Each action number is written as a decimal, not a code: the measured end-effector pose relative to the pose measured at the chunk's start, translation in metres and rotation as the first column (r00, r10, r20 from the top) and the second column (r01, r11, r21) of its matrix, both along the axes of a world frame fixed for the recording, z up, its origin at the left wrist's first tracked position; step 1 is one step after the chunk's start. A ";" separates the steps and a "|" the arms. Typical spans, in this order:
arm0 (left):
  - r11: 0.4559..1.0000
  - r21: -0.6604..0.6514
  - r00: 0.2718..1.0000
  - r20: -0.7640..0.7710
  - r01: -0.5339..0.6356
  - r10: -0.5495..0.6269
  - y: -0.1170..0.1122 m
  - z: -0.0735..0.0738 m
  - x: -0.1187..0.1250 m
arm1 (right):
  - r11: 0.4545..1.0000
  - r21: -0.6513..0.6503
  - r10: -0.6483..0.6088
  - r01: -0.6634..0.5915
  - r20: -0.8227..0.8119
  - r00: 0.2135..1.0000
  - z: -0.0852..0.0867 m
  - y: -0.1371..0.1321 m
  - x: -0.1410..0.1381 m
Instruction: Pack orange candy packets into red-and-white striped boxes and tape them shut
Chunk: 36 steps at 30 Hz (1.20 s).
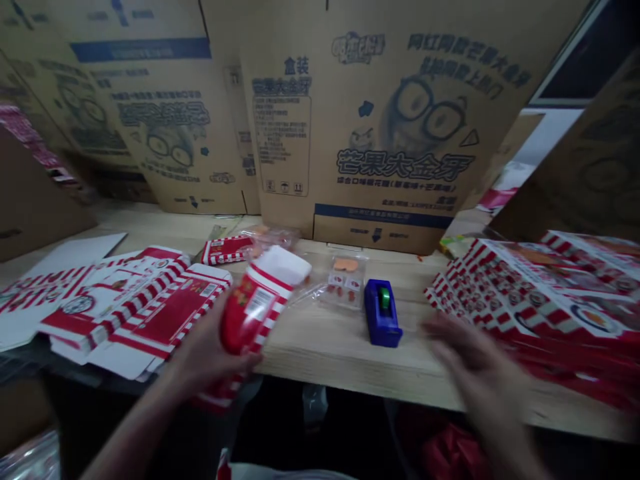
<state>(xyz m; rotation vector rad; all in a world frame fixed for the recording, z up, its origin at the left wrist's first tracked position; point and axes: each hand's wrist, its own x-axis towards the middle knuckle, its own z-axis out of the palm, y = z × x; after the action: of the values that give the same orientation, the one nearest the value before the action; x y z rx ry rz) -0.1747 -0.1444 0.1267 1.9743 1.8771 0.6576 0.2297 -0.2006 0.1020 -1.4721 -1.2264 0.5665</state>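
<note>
My left hand [207,350] grips a red-and-white striped carton [255,303], held tilted above the near edge of the wooden table [330,347], its white open end pointing away from me. My right hand [473,363] hovers blurred over the table, fingers spread and nothing in it, between a blue tape dispenser [383,312] and a stack of flat red-and-white cartons [540,300] on the right.
Flat unfolded cartons [125,303] lie piled on the left. A clear packet with small orange pieces [345,280] and another striped carton [227,250] lie mid-table. Large printed cardboard boxes [380,120] wall the back. Dark space lies below the table edge.
</note>
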 end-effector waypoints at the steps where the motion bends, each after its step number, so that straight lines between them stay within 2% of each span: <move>1: 0.996 0.014 0.994 0.066 0.086 -0.086 -0.004 -0.009 0.018 | 0.971 -0.073 0.211 -0.226 -0.167 0.963 -0.012 0.005 -0.037; 2: 0.987 0.024 0.977 0.145 0.156 -0.158 -0.008 -0.018 0.036 | 0.902 -0.114 0.366 -0.416 -0.308 0.878 -0.023 0.011 -0.071; 3: 0.980 0.030 0.955 0.221 0.197 -0.199 -0.012 -0.026 0.053 | 0.844 -0.114 0.437 -0.523 -0.417 0.797 -0.031 0.017 -0.098; 5: 0.975 0.012 0.917 0.337 0.222 -0.213 -0.020 -0.041 0.077 | 0.780 -0.048 0.496 -0.624 -0.562 0.662 -0.040 0.026 -0.133; 7: 0.980 -0.022 0.894 0.414 0.198 -0.171 -0.026 -0.053 0.090 | 0.778 0.009 0.497 -0.629 -0.621 0.606 -0.043 0.028 -0.143; 10: 0.985 -0.051 0.863 0.491 0.165 -0.119 -0.029 -0.065 0.096 | 0.797 0.021 0.478 -0.603 -0.631 0.610 -0.046 0.024 -0.134; 14: 0.993 -0.041 0.837 0.543 0.107 -0.068 -0.026 -0.076 0.097 | 0.782 0.023 0.481 -0.623 -0.657 0.580 -0.054 0.019 -0.121; 17: 0.989 -0.125 0.800 0.600 0.081 0.010 -0.022 -0.080 0.097 | 0.772 0.002 0.465 -0.635 -0.683 0.563 -0.064 0.019 -0.116; 19: 0.969 -0.229 0.715 0.692 0.096 0.093 -0.020 -0.081 0.097 | 0.761 -0.020 0.445 -0.648 -0.712 0.544 -0.070 0.019 -0.114; 21: 0.943 -0.304 0.588 0.790 0.134 0.171 -0.019 -0.082 0.097 | 0.756 -0.029 0.410 -0.654 -0.758 0.507 -0.074 0.021 -0.113; 23: 0.931 -0.326 0.476 0.853 0.164 0.215 -0.020 -0.084 0.097 | 0.772 -0.030 0.362 -0.635 -0.800 0.479 -0.075 0.023 -0.113; 26: 0.933 -0.315 0.374 0.898 0.175 0.233 -0.019 -0.087 0.098 | 0.804 -0.039 0.319 -0.593 -0.814 0.486 -0.075 0.027 -0.114; 28: 0.941 -0.300 0.346 0.909 0.158 0.232 -0.018 -0.089 0.098 | 0.816 -0.060 0.294 -0.575 -0.814 0.502 -0.074 0.031 -0.114; 30: 0.941 -0.281 0.350 0.915 0.189 0.203 -0.018 -0.092 0.097 | 0.846 -0.075 0.247 -0.528 -0.822 0.513 -0.074 0.036 -0.111; 33: 0.893 -0.292 0.364 0.918 0.343 0.160 -0.024 -0.101 0.096 | 0.902 -0.089 0.163 -0.423 -0.837 0.523 -0.076 0.043 -0.101; 36: 0.855 -0.344 0.353 0.912 0.387 0.208 -0.034 -0.112 0.096 | 0.907 -0.100 0.149 -0.409 -0.832 0.534 -0.082 0.047 -0.093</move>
<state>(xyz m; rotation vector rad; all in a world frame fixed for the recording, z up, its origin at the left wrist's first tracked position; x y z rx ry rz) -0.0787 -0.1786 0.0144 0.8999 0.9797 0.8683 0.1371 -0.1537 0.0201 -0.9855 -0.6226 1.5202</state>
